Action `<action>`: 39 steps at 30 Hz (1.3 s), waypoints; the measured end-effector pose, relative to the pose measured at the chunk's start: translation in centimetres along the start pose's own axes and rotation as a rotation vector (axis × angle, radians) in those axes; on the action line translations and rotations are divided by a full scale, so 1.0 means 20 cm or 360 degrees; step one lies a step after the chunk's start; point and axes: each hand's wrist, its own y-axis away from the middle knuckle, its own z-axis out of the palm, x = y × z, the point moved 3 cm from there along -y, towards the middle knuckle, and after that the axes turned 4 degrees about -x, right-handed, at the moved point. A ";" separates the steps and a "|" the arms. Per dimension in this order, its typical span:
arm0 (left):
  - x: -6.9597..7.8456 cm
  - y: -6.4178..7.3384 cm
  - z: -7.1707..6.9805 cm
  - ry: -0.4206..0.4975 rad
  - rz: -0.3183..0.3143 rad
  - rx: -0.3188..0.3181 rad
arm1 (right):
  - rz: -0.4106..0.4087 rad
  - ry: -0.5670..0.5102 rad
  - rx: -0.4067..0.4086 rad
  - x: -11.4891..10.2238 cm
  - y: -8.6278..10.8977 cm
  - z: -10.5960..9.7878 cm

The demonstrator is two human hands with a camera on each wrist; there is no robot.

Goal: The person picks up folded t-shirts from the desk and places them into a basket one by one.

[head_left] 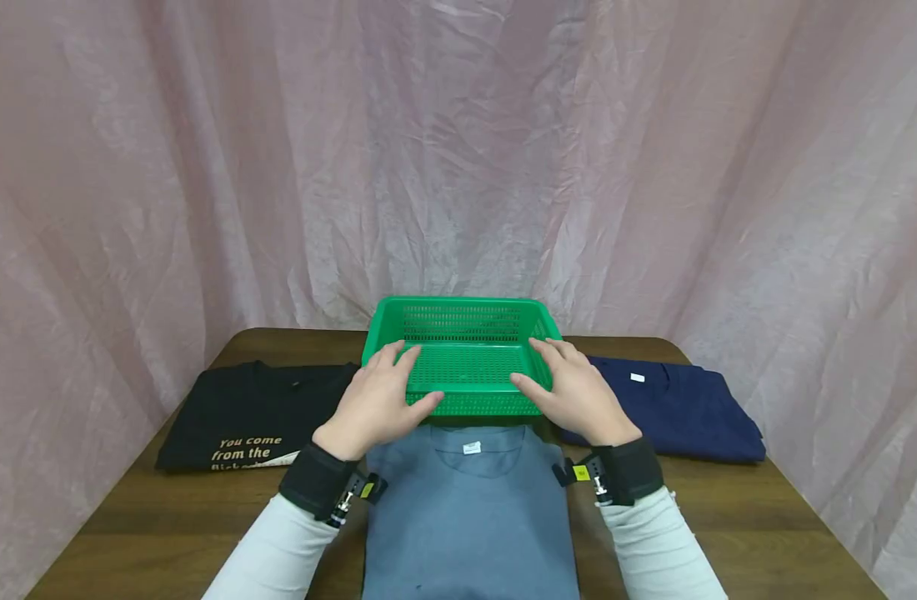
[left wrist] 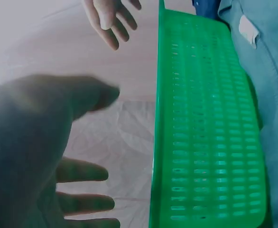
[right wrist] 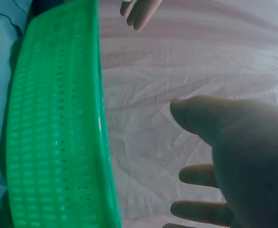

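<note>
A green plastic basket (head_left: 462, 404) with slotted walls stands at the far middle of the table, and nothing lies in it. My left hand (head_left: 376, 400) hovers over its near left corner, fingers spread and holding nothing. Over the near right side is my right hand (head_left: 578, 396), also spread and holding nothing. Both wrist views show the thumbs and fingers apart from the basket's wall (left wrist: 205, 128). Just in front of the basket lies a grey-blue T-shirt (head_left: 469, 517), its collar and white label towards the basket.
A folded black T-shirt (head_left: 233, 408) with printed lettering lies on the left. On the right is a folded navy T-shirt (head_left: 676, 412) with a white label. The wooden table (head_left: 744, 533) ends at a pale pink curtain (head_left: 458, 167) behind the basket.
</note>
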 end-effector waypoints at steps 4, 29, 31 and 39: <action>-0.02 0.04 -0.02 0.0090 0.0043 0.0103 | -0.0002 -0.0041 0.0060 0.03 0.03 -0.01; -0.12 0.41 0.00 0.0680 -0.0134 -0.0060 | 0.0338 -0.0272 -0.0190 0.12 0.39 0.02; -0.13 0.43 0.03 0.0704 -0.0200 -0.0140 | 0.0377 -0.0297 -0.0259 0.12 0.41 0.06; -0.16 0.50 0.11 0.0789 -0.0486 -0.0412 | 0.0578 -0.0417 -0.0493 0.12 0.47 0.17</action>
